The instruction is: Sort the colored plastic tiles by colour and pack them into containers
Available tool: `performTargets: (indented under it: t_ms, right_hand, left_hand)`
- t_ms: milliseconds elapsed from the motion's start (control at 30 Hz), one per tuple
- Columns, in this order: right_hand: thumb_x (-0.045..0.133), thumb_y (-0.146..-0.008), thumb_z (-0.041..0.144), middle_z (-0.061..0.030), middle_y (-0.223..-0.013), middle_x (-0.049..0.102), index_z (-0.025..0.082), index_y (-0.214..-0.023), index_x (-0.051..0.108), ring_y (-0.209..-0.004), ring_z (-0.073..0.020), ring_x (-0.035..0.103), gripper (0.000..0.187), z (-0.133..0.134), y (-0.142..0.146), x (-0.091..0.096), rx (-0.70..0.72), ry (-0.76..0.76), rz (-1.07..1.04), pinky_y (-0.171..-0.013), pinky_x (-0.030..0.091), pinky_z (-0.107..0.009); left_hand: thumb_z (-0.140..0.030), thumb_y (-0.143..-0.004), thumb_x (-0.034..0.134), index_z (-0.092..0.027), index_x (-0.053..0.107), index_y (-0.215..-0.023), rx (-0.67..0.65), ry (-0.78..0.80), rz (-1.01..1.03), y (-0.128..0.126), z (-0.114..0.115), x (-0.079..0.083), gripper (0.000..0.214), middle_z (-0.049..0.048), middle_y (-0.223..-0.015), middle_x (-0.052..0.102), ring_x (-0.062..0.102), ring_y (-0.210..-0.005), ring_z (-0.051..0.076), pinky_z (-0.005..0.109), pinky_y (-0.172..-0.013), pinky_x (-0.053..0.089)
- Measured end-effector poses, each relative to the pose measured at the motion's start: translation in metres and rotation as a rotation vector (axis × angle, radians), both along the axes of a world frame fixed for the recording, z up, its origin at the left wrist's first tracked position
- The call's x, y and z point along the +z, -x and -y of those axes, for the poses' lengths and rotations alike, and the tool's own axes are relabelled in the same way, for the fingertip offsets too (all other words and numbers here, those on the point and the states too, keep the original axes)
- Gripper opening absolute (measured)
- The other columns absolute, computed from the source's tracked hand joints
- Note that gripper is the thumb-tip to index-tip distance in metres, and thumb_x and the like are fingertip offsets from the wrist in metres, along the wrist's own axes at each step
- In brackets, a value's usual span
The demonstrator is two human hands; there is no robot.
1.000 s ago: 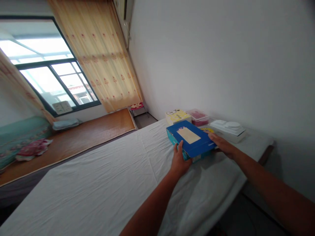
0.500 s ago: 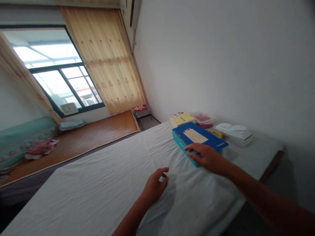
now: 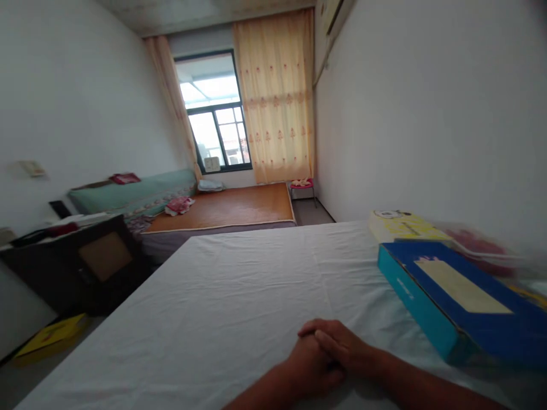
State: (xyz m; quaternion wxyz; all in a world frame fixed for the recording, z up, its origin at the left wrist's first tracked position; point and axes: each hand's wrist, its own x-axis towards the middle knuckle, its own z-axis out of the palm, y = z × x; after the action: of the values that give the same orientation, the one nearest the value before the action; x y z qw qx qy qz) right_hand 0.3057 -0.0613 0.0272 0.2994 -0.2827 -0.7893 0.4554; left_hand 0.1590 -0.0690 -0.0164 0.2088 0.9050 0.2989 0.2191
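Fingers (image 3: 318,326) of the right hand (image 3: 349,348) fold closed over the left hand (image 3: 308,364), whose own grip is mostly hidden and cannot be told, at the near side of a white-draped table (image 3: 239,310); both hands have left the blue box (image 3: 410,259), lid down at right, its handling apparently paused; lettering there and on the yellow-and-white box (image 3: 405,226) beyond is too blurred to read.

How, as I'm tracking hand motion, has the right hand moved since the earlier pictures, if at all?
Yes, leftward: judged against the yellow box, the right hand has left the blue box and clasps the left hand.
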Motion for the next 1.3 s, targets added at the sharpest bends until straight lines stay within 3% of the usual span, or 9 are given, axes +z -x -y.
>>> performTargets:
  t_ms: [267,433,600,733,933,1300]
  right_hand:
    - [0.029,-0.095,0.06,-0.0096,-0.117,0.068,0.024,-0.117,0.068,-0.115,-0.0281,0.059,0.058,-0.004,-0.002,-0.003,-0.043,0.096,0.095,-0.104,0.041,-0.045]
    - [0.028,-0.092,0.065,-0.008,-0.114,0.07,0.028,-0.115,0.07,-0.112,-0.029,0.061,0.06,-0.002,-0.002,0.006,-0.042,0.129,0.08,-0.1,0.046,-0.046]
    - [0.028,-0.093,0.065,-0.0079,-0.113,0.071,0.027,-0.114,0.071,-0.11,-0.0286,0.062,0.06,-0.006,-0.001,0.002,-0.039,0.12,0.076,-0.098,0.047,-0.044]
    - [0.028,-0.095,0.06,-0.0081,-0.116,0.069,0.025,-0.116,0.069,-0.113,-0.0272,0.06,0.058,-0.006,-0.001,0.0,-0.038,0.118,0.097,-0.102,0.044,-0.043]
    - [0.028,-0.097,0.055,-0.0079,-0.116,0.069,0.023,-0.116,0.068,-0.113,-0.0257,0.06,0.055,-0.005,-0.002,0.0,-0.008,0.094,0.063,-0.102,0.043,-0.042]
    - [0.03,-0.1,0.049,-0.0093,-0.114,0.069,0.017,-0.116,0.066,-0.11,-0.023,0.061,0.051,-0.007,-0.005,-0.003,0.043,0.062,0.004,-0.1,0.043,-0.038]
  left_hand:
    - [-0.024,-0.081,0.06,-0.019,0.07,-0.108,-0.058,-0.026,-0.044,0.002,-0.006,-0.005,0.03,0.0055,-0.098,0.074,0.067,-0.097,0.021,0.027,-0.086,0.051]
    - [-0.033,-0.086,0.059,-0.029,0.07,-0.111,-0.027,-0.025,-0.048,0.001,-0.016,-0.021,0.027,0.0019,-0.092,0.075,0.068,-0.09,0.019,0.024,-0.079,0.052]
    - [-0.035,-0.086,0.06,-0.027,0.071,-0.105,-0.01,-0.034,-0.05,0.003,-0.02,-0.033,0.023,0.0032,-0.092,0.075,0.068,-0.092,0.02,0.025,-0.081,0.051]
    - [-0.029,-0.085,0.059,-0.021,0.072,-0.101,-0.07,-0.065,-0.041,0.006,-0.011,-0.023,0.022,0.0052,-0.098,0.075,0.067,-0.096,0.02,0.026,-0.088,0.05]
    - [-0.019,-0.079,0.059,-0.017,0.071,-0.094,-0.096,-0.065,-0.026,0.007,-0.002,0.002,0.019,0.0055,-0.094,0.075,0.068,-0.09,0.018,0.025,-0.085,0.051]
    - [-0.019,-0.081,0.057,-0.013,0.07,-0.092,-0.112,-0.157,-0.065,0.006,-0.003,0.002,0.018,0.0066,-0.094,0.075,0.069,-0.091,0.018,0.025,-0.085,0.052]
